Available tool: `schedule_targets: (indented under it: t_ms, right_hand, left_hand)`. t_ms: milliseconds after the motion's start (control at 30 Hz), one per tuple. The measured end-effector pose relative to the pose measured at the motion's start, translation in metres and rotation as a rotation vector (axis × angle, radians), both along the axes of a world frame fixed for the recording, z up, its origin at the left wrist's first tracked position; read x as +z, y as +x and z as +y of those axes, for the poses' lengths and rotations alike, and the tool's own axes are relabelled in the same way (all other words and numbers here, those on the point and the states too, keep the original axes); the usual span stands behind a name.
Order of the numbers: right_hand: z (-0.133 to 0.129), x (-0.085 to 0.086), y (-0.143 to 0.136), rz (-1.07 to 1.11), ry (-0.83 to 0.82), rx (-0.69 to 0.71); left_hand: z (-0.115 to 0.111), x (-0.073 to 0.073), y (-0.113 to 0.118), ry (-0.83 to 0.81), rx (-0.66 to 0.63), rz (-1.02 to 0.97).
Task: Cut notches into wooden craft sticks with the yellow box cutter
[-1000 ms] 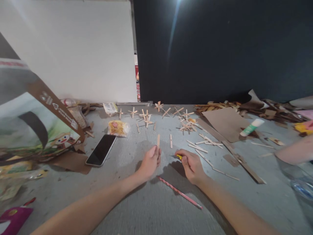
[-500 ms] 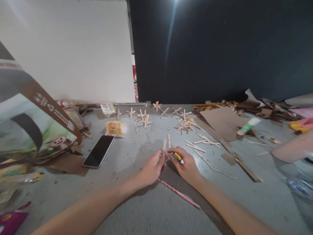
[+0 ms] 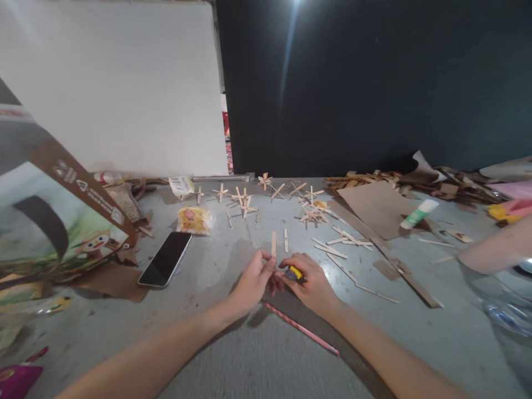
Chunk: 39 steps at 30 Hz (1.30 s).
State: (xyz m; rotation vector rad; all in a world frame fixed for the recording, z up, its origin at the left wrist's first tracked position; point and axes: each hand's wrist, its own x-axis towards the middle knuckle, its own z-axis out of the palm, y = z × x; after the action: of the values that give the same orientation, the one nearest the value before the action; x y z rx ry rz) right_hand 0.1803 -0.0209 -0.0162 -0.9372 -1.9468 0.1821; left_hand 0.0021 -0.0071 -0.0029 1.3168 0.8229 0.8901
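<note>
My left hand [image 3: 250,284] pinches a wooden craft stick [image 3: 274,244], which stands up above the fingertips. Close beside it, my right hand [image 3: 315,285] is closed around a yellow-and-black utility knife [image 3: 295,271]; its front end points toward the left fingers, and the blade is too small to make out. Just beyond the hands a loose craft stick [image 3: 286,240] lies on the grey table [image 3: 233,354]. Below them rests a pink striped pencil-like rod [image 3: 303,329].
Several crossed-stick pieces [image 3: 245,202] stand farther back. Loose sticks [image 3: 338,248] lie to the right, near cardboard [image 3: 372,208] and a glue stick [image 3: 419,214]. At left are a phone [image 3: 165,259], a wrapped snack [image 3: 195,221] and a printed bag [image 3: 62,216]. Another person's arm [image 3: 499,244] shows at right.
My left hand and its craft stick have shifted slightly left. The knife has turned in my right hand, showing more of its black front part toward the left fingers.
</note>
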Motion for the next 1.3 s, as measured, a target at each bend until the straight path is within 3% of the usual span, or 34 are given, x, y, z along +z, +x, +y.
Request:
schedule_targets:
  t_ms: [233, 467, 567, 733, 967, 1067, 1300]
  right_hand:
    - [0.002, 0.0, -0.002, -0.01, -0.046, 0.061]
    - [0.0, 0.0, -0.003, 0.074, -0.125, 0.018]
    - [0.001, 0.003, 0.002, 0.045, -0.028, -0.018]
    - [0.004, 0.011, 0.018, -0.194, 0.246, -0.046]
    - [0.001, 0.017, 0.024, -0.39, 0.305, -0.052]
    - [0.0, 0.021, 0.024, -0.441, 0.299, -0.04]
    - [0.004, 0.021, 0.028, -0.441, 0.371, -0.071]
  left_hand:
    - [-0.003, -0.003, -0.002, -0.035, -0.065, 0.035]
    - [-0.003, -0.003, -0.001, -0.025, -0.085, -0.022]
    - [0.001, -0.005, -0.002, -0.042, -0.113, -0.074]
    - [0.012, -0.006, -0.007, -0.202, -0.189, -0.111]
    - [0.012, 0.009, -0.008, -0.249, -0.203, -0.022]
    - [0.011, 0.015, -0.009, -0.265, -0.283, -0.026]
    - [0.003, 0.011, -0.008, -0.094, -0.295, 0.131]
